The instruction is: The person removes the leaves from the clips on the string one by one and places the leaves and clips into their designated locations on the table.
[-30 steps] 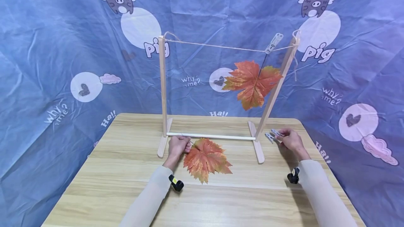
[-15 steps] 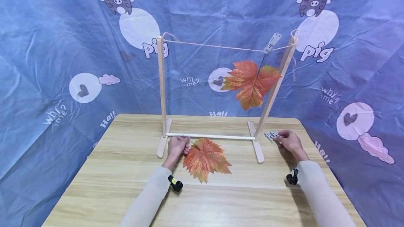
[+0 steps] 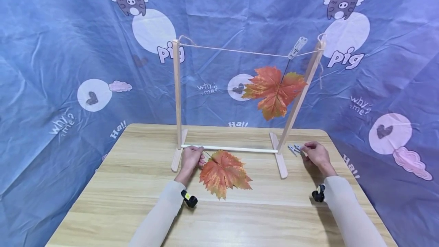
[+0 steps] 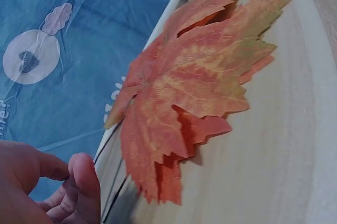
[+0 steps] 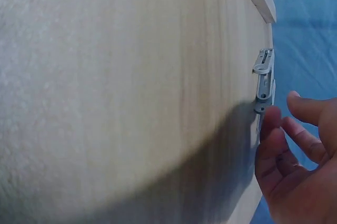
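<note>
My left hand (image 3: 191, 158) pinches the thin dark stem of an orange-red maple leaf (image 3: 224, 172) lying low in front of the rack. In the left wrist view, more than one layered maple leaf (image 4: 184, 71) shows, with separate stems below the fingers. My right hand (image 3: 316, 153) is beside two pale clothespins (image 3: 294, 149) on the table, right of the rack. In the right wrist view, its thumb and forefinger stand apart near the clothespins (image 5: 264, 79), gripping nothing. Another maple leaf (image 3: 276, 90) hangs by its stem from a clothespin (image 3: 298, 47) on the string.
A wooden rack stands at the back, with a left post (image 3: 177, 94), a right post (image 3: 302, 94), a white lower bar (image 3: 229, 148) and a string (image 3: 233, 50) across the top. Behind the wood-grain table (image 3: 236, 224) hangs a blue printed cloth (image 3: 212, 14).
My right hand has lowered a clothespin beside the other one and let go of it. The left hand has shifted slightly left, still on the stem; its leaf stays about where it was.
</note>
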Tool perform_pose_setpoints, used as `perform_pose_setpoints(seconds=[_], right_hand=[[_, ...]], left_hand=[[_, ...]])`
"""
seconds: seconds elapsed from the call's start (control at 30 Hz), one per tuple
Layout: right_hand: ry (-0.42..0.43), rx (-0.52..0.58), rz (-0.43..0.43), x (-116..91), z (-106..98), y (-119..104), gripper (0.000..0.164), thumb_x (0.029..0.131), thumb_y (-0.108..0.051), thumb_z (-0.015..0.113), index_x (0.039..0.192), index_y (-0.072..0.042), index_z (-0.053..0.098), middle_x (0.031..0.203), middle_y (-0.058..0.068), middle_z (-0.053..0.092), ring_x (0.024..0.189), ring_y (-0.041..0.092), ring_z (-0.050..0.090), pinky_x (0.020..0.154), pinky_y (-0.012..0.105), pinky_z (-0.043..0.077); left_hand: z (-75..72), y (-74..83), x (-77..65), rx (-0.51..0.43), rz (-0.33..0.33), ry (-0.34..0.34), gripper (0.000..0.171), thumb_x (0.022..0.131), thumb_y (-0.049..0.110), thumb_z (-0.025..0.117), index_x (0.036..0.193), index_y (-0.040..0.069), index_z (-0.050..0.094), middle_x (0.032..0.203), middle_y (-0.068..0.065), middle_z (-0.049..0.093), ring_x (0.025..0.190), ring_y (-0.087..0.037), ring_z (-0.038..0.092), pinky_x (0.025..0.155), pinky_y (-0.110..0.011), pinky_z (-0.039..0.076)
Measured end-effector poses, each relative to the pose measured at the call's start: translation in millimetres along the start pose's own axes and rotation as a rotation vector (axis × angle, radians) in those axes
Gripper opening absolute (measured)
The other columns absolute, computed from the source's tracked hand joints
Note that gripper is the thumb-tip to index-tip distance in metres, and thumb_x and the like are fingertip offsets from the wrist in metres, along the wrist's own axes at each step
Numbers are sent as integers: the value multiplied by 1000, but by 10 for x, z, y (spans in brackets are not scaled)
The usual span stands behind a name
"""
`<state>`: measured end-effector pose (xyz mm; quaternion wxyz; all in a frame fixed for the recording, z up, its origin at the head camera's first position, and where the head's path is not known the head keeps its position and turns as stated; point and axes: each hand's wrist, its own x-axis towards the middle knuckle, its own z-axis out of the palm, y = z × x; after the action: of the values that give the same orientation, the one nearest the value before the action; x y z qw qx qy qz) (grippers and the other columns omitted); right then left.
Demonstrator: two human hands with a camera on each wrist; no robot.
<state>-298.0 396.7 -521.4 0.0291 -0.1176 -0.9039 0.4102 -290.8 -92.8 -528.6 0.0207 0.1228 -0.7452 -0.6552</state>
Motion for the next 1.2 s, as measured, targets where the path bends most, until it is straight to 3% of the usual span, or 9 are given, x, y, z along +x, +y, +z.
perform_pose_setpoints(seconds=[0.2,0.33,0.57,0.73,1.2], right_hand=[[94,-90,-57,0,-94,-139,38,108,-33,56,121,1,68,110,21,71,74,18,65,69,31,48],[185,-134,-126,14,-170,-290,38,106,-37,59,107,-1,71,92,12,74,78,20,61,72,33,44],[294,-93,-188,12,-313,-567,48,104,-48,60,79,-7,67,59,-16,57,68,15,56,65,28,41],[340,-67,-263,12,-388,-773,53,103,-48,63,69,-8,63,53,-19,51,65,14,52,65,26,37],[420,112,-418,-92,-521,-1316,49,102,-39,69,66,-6,63,49,-21,51,49,5,45,54,22,34]], left_hand=[[-44,125,45,-34,33,32,17,102,8,62,106,-8,65,70,-8,70,48,-7,61,45,-20,55],[-59,248,67,-84,46,42,16,101,5,60,110,-8,63,69,-4,67,50,-5,60,46,-18,55],[-69,460,74,-104,93,30,13,98,3,60,107,-5,61,68,0,66,51,-4,61,47,-17,56],[-63,629,42,-106,131,9,9,96,3,59,102,-2,62,67,2,66,52,-4,61,48,-16,56],[55,1141,-227,-130,252,-88,7,101,7,66,99,1,65,72,-4,69,57,-9,64,53,-19,58]])
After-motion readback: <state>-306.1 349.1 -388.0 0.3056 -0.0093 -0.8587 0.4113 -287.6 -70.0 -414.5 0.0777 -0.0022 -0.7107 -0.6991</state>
